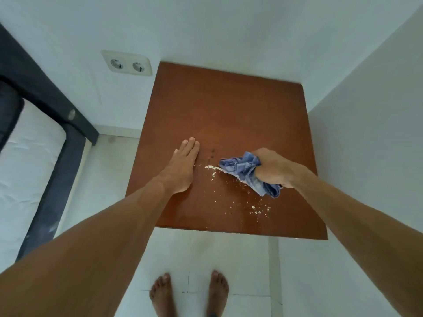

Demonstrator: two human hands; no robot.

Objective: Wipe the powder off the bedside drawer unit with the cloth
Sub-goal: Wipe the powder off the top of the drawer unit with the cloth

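The brown wooden top of the bedside drawer unit fills the middle of the view. White powder lies in a small heap and scattered specks toward the front right of the top. My right hand is shut on a crumpled blue cloth, which presses on the top just right of the heap. My left hand lies flat on the top, fingers together and extended, palm down, to the left of the powder and holding nothing.
White walls close in behind and to the right of the unit. A double wall socket sits at the back left. A bed with a dark frame stands at the left. My bare feet are on the white tiled floor.
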